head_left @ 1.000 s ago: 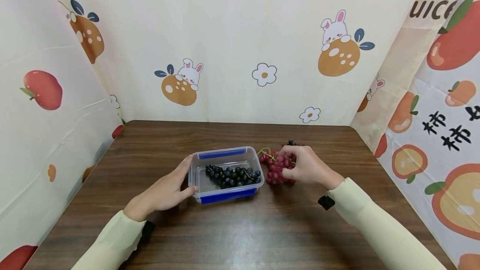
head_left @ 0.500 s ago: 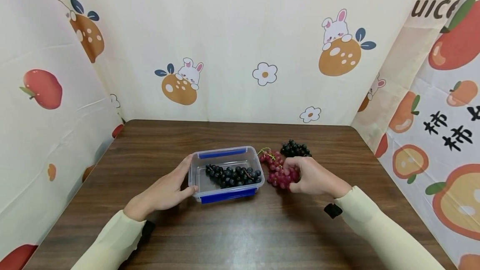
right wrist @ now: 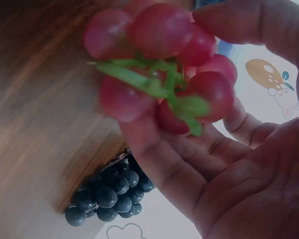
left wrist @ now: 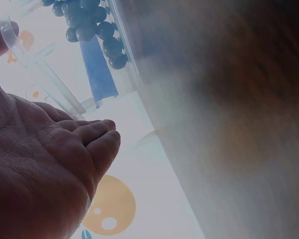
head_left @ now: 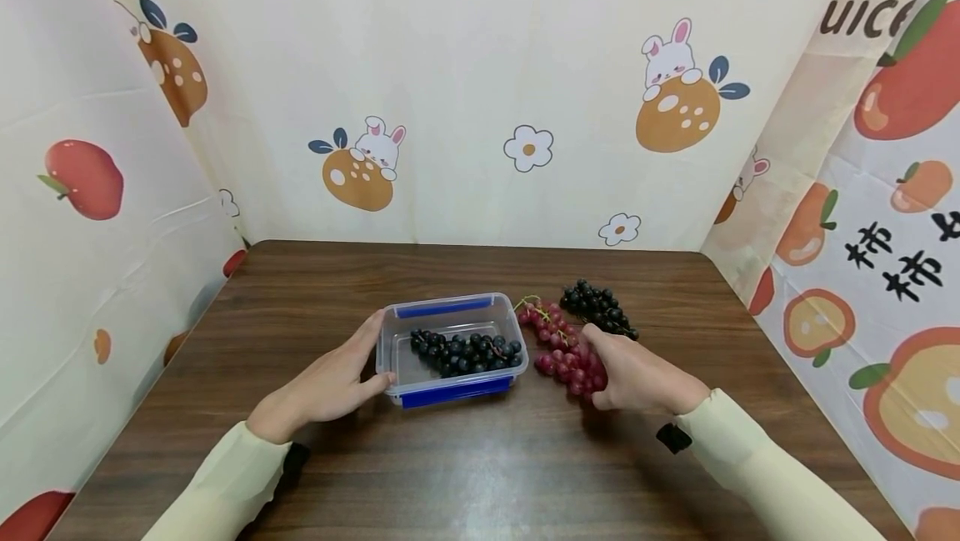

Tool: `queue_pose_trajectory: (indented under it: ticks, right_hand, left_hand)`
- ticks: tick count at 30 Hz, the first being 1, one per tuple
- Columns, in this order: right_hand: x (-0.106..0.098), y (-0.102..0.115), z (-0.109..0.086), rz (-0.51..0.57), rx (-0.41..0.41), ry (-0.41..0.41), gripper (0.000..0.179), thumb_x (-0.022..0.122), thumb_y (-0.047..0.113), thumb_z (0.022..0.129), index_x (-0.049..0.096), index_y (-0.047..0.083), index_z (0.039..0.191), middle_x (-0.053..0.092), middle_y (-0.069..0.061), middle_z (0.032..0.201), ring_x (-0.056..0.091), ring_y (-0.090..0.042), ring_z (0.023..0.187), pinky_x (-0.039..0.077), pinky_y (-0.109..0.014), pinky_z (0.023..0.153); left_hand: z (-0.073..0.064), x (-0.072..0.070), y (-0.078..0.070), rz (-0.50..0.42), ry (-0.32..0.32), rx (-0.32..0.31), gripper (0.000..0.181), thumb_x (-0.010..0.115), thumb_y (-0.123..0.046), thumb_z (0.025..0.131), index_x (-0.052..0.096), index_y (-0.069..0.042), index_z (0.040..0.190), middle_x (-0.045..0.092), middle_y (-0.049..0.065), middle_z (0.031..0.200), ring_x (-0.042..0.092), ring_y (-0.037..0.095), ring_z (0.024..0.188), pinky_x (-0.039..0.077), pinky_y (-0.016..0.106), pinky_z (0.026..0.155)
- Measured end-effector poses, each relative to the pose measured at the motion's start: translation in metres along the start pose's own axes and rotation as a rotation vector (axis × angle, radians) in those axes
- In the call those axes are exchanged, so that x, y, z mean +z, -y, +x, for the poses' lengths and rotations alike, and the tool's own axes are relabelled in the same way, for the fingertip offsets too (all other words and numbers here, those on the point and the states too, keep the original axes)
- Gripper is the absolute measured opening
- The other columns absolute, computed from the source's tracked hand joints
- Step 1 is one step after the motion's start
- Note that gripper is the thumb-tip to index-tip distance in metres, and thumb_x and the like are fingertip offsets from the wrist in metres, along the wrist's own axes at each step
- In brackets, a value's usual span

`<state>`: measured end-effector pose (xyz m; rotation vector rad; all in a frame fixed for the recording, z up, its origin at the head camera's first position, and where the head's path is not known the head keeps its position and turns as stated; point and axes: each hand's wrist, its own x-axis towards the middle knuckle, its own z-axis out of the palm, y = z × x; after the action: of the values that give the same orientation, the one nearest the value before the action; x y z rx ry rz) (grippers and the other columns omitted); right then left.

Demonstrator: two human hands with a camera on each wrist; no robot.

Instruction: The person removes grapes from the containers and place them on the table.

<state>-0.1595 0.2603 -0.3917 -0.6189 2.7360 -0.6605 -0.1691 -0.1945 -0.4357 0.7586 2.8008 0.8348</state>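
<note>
My left hand (head_left: 330,378) rests against the left side of a clear plastic container (head_left: 397,362) with blue clips, its thumb at the front left corner. In the left wrist view its visible fingers (left wrist: 97,142) look fairly straight. Inside the container lies a bunch of black grapes (head_left: 468,355). My right hand (head_left: 637,374) holds a bunch of red grapes (head_left: 573,370) between thumb and fingers, with a green stem (right wrist: 154,84) showing in the right wrist view. More red grapes (head_left: 543,320) lie beside the container; whether they belong to the held bunch I cannot tell.
Just behind my right hand, a second bunch of black grapes (head_left: 598,308) lies on the brown wooden table (head_left: 465,474). Fruit-printed cloth (head_left: 465,82) stands behind the table and along both sides.
My right hand has moved toward me and slightly right with the red grapes. The black grapes behind it, mostly hidden before, now show. My left hand and the container have stayed put.
</note>
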Motion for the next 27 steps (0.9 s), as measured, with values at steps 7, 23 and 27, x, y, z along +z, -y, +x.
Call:
queue_pose_trajectory:
  ticks: [7,23,27]
  right_hand:
    - [0.003,-0.004,-0.002,-0.053,-0.006,-0.01,0.055,0.09,0.009,0.071,0.052,0.014,0.111,0.058,0.001,0.092,0.054,-0.013,0.075,0.049,-0.029,0.061]
    - [-0.007,0.0,-0.004,-0.138,0.028,-0.092,0.046,0.088,0.027,0.078,0.06,0.016,0.113,0.064,0.001,0.107,0.057,-0.016,0.085,0.049,-0.037,0.072]
    - [-0.009,0.001,-0.003,-0.151,0.013,-0.106,0.047,0.087,0.029,0.079,0.06,0.014,0.115,0.066,-0.003,0.109,0.061,-0.02,0.09,0.051,-0.04,0.073]
  left_hand:
    - [0.001,0.0,0.001,-0.001,0.0,0.001,0.094,0.06,-0.046,0.102,0.0,-0.012,0.166,0.002,0.009,0.172,0.022,0.034,0.153,0.03,0.056,0.118]
    - [0.001,0.0,-0.001,0.006,0.001,0.003,0.094,0.061,-0.044,0.102,0.0,-0.011,0.166,0.003,0.01,0.172,0.019,0.033,0.154,0.028,0.055,0.119]
    - [0.001,0.0,-0.001,0.008,0.0,0.004,0.094,0.061,-0.044,0.102,0.0,-0.01,0.166,0.003,0.011,0.171,0.02,0.033,0.154,0.028,0.055,0.119]
